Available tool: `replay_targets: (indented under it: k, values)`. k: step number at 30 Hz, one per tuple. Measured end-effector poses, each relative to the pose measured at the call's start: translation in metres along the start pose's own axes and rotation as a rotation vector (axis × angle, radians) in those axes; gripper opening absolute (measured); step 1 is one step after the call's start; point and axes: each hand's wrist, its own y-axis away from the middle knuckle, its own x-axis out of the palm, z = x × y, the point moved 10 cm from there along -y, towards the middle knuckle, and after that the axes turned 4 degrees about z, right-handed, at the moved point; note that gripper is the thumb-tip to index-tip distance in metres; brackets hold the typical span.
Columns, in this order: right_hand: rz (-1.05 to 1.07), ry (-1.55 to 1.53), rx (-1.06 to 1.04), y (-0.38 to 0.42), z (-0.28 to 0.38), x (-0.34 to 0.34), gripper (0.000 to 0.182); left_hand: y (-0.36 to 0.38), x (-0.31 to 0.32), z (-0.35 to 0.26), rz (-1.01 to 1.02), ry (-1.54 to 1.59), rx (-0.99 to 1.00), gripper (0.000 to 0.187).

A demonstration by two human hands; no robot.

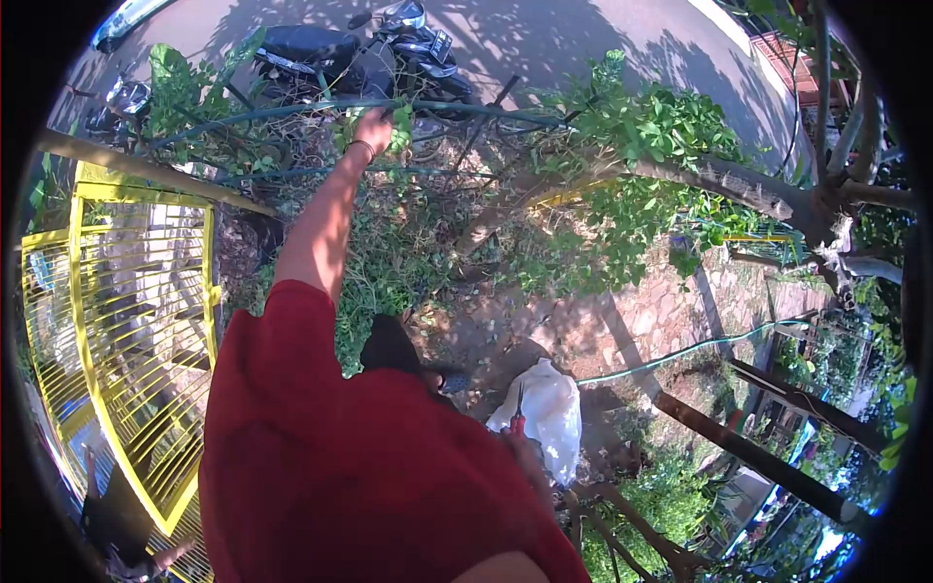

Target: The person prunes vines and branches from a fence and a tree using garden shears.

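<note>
Left hand [372, 131]: among leafy vines [399, 134] at the slender green rail [447, 105]; finger closure indeterminable. Right hand [523, 445]: fingers clenched around red-handled, narrow-bladed shears [518, 425], above the crumpled white sack [556, 408].

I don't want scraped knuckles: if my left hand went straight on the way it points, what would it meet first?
Your left hand would likely meet the green rail just ahead, though depth is hard to judge.

Motorbike [309, 47], yellow barred frame [141, 193], green hose [632, 371] perhaps
</note>
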Motion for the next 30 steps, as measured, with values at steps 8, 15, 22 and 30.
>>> replay_targets:
  k: [8,15,22,30]
  values:
    - [0.013,0.041,0.033,-0.027,0.03,-0.019,0.061,0.016,-0.002,-0.007,-0.084,-0.099,-0.021,0.034]
    - [0.043,0.078,0.078,-0.034,0.067,-0.032,0.064,0.124,-0.002,-0.053,-0.327,0.11,0.136,0.048]
    - [0.02,0.078,0.043,-0.028,0.093,-0.021,0.062,0.026,0.082,0.042,-0.084,0.874,-0.231,0.037]
    - [-0.013,0.014,0.087,-0.04,0.041,-0.021,0.053,0.015,0.089,0.031,0.074,0.587,-0.092,0.053]
